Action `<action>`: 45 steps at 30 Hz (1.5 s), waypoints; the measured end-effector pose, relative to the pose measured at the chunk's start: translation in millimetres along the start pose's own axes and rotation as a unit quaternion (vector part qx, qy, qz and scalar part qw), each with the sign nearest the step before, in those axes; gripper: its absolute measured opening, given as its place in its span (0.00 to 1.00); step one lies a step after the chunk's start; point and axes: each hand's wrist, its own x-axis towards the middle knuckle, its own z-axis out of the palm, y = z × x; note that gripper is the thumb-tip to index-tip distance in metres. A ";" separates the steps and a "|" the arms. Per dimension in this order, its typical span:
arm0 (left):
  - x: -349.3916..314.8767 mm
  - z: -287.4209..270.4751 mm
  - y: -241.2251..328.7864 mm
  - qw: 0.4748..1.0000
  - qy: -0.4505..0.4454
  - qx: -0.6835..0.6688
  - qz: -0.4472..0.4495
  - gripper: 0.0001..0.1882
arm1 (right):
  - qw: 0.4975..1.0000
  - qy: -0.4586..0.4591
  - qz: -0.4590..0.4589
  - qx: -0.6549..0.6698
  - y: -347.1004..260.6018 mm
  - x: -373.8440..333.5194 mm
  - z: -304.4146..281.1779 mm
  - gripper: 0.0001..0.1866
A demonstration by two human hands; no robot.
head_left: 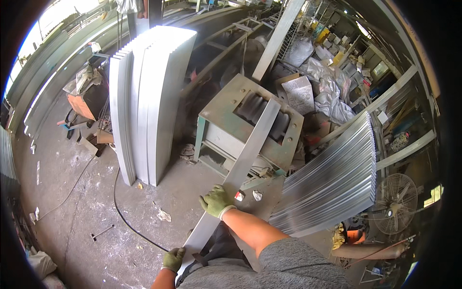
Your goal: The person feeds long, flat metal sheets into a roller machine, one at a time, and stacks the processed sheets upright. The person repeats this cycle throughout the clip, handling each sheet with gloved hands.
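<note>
A long, flat grey metal strip (243, 164) slants from beside my body up to a metal roller machine (222, 114) with a greenish frame. Its far end lies over the dark grooved rollers (252, 107) in the machine's top opening. My right hand (218, 200), in a green glove, is closed over the strip about midway along it. Nearer to me, my left hand (173, 258), gloved the same, grips the left edge close to the strip's near end. Both palms are hidden.
Tall metal strips (159, 106) stand stacked left of the machine. A fanned stack of shiny strips (327, 180) lies at right, near a round fan (395, 203). A black cable (123, 213) and a T-shaped tool (102, 233) lie on the floor. Plastic-wrapped bundles (321, 79) fill the back right.
</note>
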 end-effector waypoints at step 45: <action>-7.3 -85.2 -35.4 0.926 0.224 0.214 0.216 0.32 | 0.476 0.112 0.311 0.815 8.1 -9.2 -94.0 0.24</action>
